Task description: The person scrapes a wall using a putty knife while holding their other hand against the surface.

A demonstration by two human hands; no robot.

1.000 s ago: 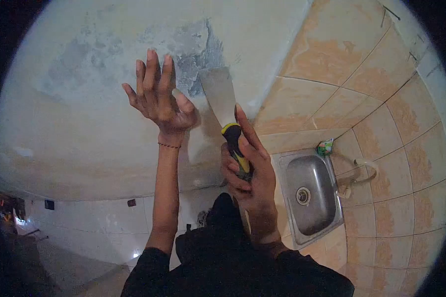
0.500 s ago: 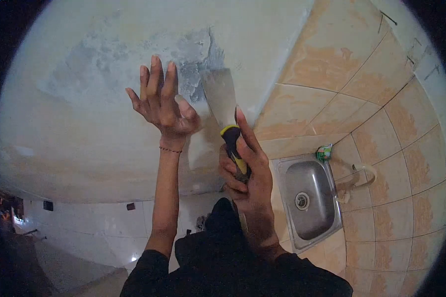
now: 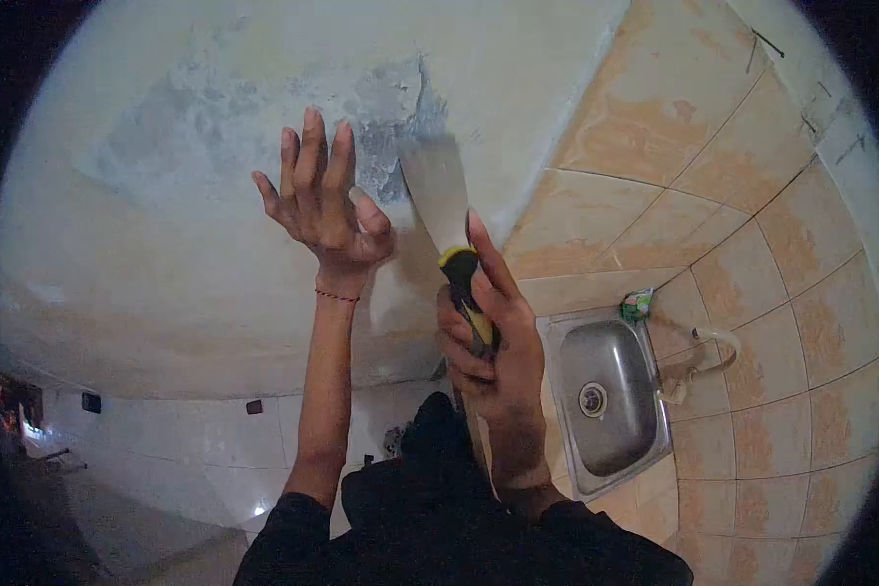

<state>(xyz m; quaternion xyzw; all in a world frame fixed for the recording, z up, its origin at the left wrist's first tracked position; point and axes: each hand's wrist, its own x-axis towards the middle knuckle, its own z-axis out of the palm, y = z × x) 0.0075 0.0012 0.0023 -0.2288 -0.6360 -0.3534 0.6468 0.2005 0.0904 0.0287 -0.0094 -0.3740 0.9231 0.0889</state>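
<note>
My right hand point(image 3: 493, 332) is wrapped round the black and yellow handle of a putty knife point(image 3: 437, 190), its index finger stretched along the tool. The wide metal blade, slightly blurred, points up against the pale wall point(image 3: 205, 264), at the right end of a grey patch point(image 3: 380, 146) where the paint has come away. A ragged flake edge shows just above the blade. Left of the blade, my left hand point(image 3: 322, 200) rests against the wall with spread fingers and holds nothing; its fingertips reach the lower part of the grey patch.
A steel sink point(image 3: 610, 391) is set in the counter at the lower right, with a pale curved tap point(image 3: 718, 352) and a green packet point(image 3: 637, 305) beside it. Orange-patterned tiles point(image 3: 645, 117) cover the wall on the right. A tiled floor point(image 3: 186, 439) lies at the lower left.
The view has shifted slightly. My right hand and the putty knife have moved a little to the right, the blade staying by the patch's right end. My left hand keeps its place on the wall.
</note>
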